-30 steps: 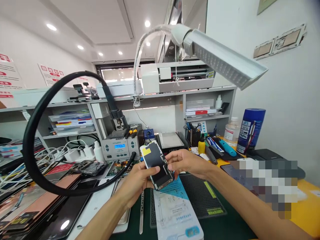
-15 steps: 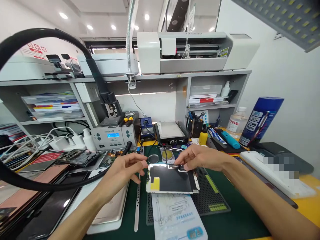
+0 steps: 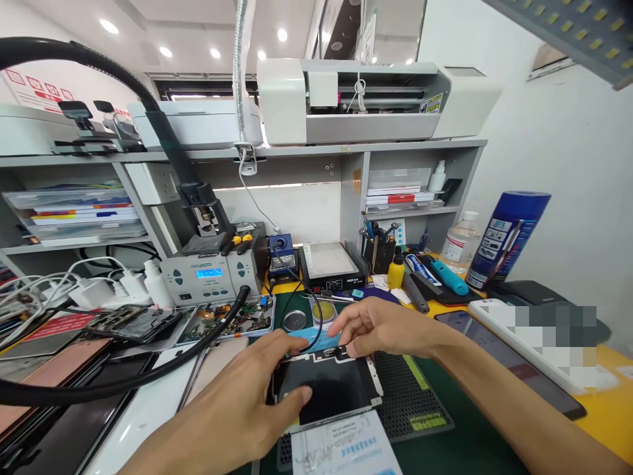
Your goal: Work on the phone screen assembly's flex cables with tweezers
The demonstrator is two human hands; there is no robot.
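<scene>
A phone screen [image 3: 339,389] lies with its dark back up and its far edge toward the shelf. My left hand [image 3: 247,396] grips its left side, thumb on the dark back and fingers at the far left edge. At the far edge, my right hand [image 3: 378,326] pinches a small dark flex cable [image 3: 337,351]; the fingertips partly hide it. Under the near edge is a white and blue printed packet [image 3: 346,448], on a black perforated mat [image 3: 415,396]. A light blue item [image 3: 324,340] shows just behind the screen.
A black hose [image 3: 148,376] arches across the left from the hot-air station [image 3: 208,274]. Behind my hands are a tray of small parts [image 3: 257,316], a round tin [image 3: 295,320] and a hot plate [image 3: 331,260]. Phones lie at left; a blue spray can [image 3: 509,241] stands at right.
My left hand has come in from beside the screen and now holds it. The screen has tilted and sits nearer. My right hand stays at its far edge; the view has shifted slightly.
</scene>
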